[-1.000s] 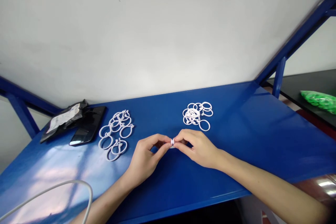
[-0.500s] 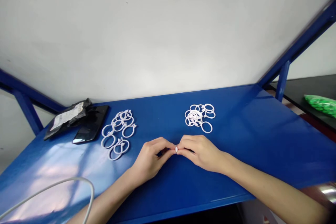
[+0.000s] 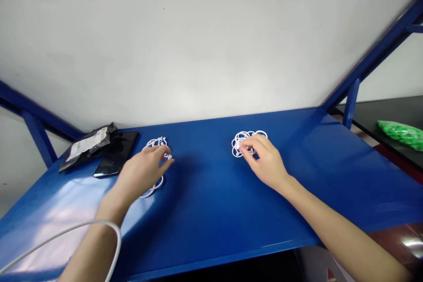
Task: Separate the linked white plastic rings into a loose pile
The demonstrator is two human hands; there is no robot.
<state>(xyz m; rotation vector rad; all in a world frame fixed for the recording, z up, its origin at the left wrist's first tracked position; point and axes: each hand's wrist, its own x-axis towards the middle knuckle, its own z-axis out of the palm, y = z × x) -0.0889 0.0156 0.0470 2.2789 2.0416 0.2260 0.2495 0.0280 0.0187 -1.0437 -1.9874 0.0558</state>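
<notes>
Two piles of white plastic rings lie on the blue shelf (image 3: 211, 211). My left hand (image 3: 140, 174) hovers over the left pile (image 3: 155, 143) and covers most of it; its fingers point right and are smeared by motion, so what they hold is unclear. My right hand (image 3: 266, 161) reaches into the right pile (image 3: 249, 139), thumb and fingertips pinched on a ring at its left edge.
A black phone (image 3: 115, 154) and a black pouch with a white label (image 3: 87, 145) lie at the back left. A white cable (image 3: 66, 238) loops across the near left. Blue frame posts stand at both sides. A green bag (image 3: 401, 132) lies on a dark table at right.
My hands have parted from the middle, where they pinched one ring together. The left went to the left pile, the right to the right pile.
</notes>
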